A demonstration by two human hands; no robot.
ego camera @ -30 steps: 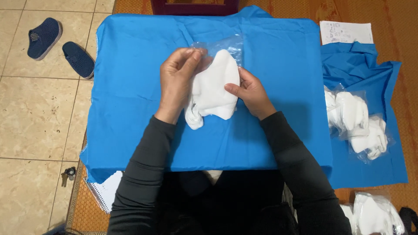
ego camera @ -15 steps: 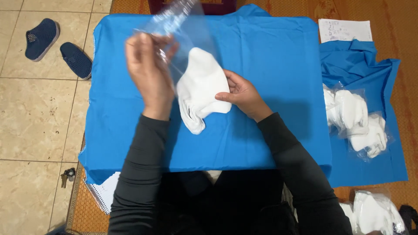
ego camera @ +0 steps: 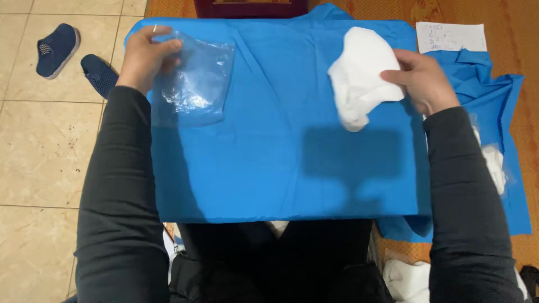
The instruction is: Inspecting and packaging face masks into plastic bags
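Right sleeve hides bagged white items (partly); paper's print unreadable.

Blue cloth lies open between both sleeves.

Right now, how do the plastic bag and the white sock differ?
The plastic bag is clear and see-through; the white sock is opaque cloth. The bag sits at the far left of the blue cloth, pinched by the left hand; the sock is at the far right, gripped by the right hand. The bag looks flat and empty, the sock bunched and bulky. Both are held, one per hand.
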